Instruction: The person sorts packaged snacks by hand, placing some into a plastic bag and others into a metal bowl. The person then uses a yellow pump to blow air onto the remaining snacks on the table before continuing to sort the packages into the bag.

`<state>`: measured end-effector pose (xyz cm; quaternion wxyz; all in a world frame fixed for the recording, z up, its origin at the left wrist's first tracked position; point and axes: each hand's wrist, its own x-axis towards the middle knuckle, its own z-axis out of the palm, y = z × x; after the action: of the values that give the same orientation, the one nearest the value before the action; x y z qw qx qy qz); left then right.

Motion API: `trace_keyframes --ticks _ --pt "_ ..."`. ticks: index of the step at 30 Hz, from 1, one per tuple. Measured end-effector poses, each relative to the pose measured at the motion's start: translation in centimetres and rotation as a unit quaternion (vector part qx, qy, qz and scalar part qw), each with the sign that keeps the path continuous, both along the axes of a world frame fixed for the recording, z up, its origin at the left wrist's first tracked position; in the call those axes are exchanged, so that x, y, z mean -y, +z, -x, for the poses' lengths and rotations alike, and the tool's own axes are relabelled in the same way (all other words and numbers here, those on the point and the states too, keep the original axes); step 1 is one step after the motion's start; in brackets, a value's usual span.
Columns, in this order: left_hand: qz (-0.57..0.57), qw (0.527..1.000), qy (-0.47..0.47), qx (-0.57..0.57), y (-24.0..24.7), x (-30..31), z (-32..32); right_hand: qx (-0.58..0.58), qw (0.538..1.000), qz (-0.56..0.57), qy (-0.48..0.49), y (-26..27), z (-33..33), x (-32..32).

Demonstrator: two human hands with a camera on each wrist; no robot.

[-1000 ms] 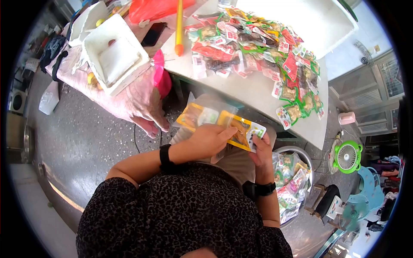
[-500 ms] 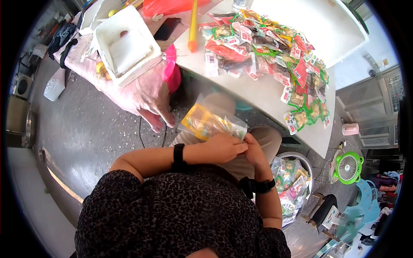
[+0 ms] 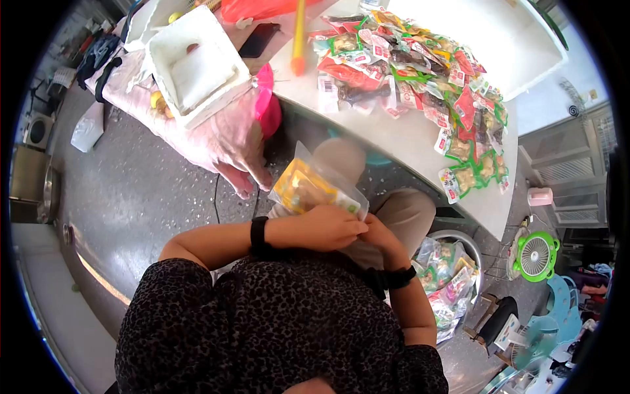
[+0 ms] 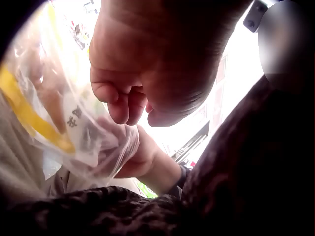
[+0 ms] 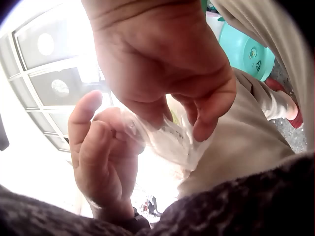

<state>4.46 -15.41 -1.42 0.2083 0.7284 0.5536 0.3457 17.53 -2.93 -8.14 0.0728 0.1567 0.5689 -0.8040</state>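
Note:
A clear plastic bag (image 3: pixel 344 186) stands tilted above the lap, with a yellow-edged food pack (image 3: pixel 300 189) inside it. My right hand (image 5: pixel 165 61) pinches the gathered clear edge of the bag between thumb and fingers; in the head view this right hand (image 3: pixel 382 233) is partly covered by my left. Close beside it, my left hand (image 3: pixel 321 228) overlaps the bag's lower side. In the left wrist view, the left hand (image 4: pixel 152 64) has bent fingers right by the bag's edge; I cannot tell whether they hold the film.
A pile of colourful food packs (image 3: pixel 407 72) covers part of the pale table (image 3: pixel 387 131). A metal basin (image 3: pixel 480 262) of bagged packs stands at right. Foam box (image 3: pixel 197 65) and phone (image 3: pixel 259 41) lie at left; a green fan (image 3: pixel 537 256) is far right.
The yellow-edged pack was partly outside the bag in both hands and is now inside it. My hands have come together at the bag's edge, and the bag has tipped more upright.

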Motion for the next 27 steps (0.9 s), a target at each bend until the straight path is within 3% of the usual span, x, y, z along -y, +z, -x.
trace_keyframes --ticks 2,5,6,8,11,12,14,17,23,27 --pt "-0.038 0.998 0.042 -0.002 0.0 1.3 1.4 0.041 0.997 -0.059 -0.004 -0.3 0.3 1.2" --pt "-0.109 0.976 0.18 -0.049 -0.9 3.6 4.9 0.08 0.993 -0.055 -0.063 -0.5 0.5 1.8" --pt "-0.109 0.961 0.243 -0.074 -1.0 4.5 6.0 0.051 0.993 -0.08 -0.067 -0.5 0.6 1.7" --pt "0.002 0.918 0.397 0.004 -3.7 6.6 7.8 -0.009 0.989 -0.13 -0.075 -0.5 0.6 1.0" --pt "0.188 0.852 0.395 0.288 -8.1 9.2 10.3 -0.012 0.984 -0.143 -0.108 -1.3 0.3 0.8" --pt "0.253 0.816 0.384 0.35 -6.1 9.2 9.7 0.034 0.995 -0.009 -0.097 -0.9 0.3 0.9" --pt "0.282 0.794 0.34 0.418 -5.0 9.6 9.1 0.122 0.956 0.258 -0.072 0.6 0.3 1.1" --pt "0.262 0.789 0.338 0.441 -3.5 9.0 8.8 0.126 0.953 0.252 -0.114 1.5 0.5 1.9" --pt "0.237 0.791 0.287 0.486 3.7 4.0 10.3 0.038 0.967 0.212 -0.137 5.4 1.8 -3.4" --pt "0.224 0.784 0.259 0.518 7.0 1.1 10.3 0.036 0.955 0.261 -0.137 6.2 2.1 -6.0"
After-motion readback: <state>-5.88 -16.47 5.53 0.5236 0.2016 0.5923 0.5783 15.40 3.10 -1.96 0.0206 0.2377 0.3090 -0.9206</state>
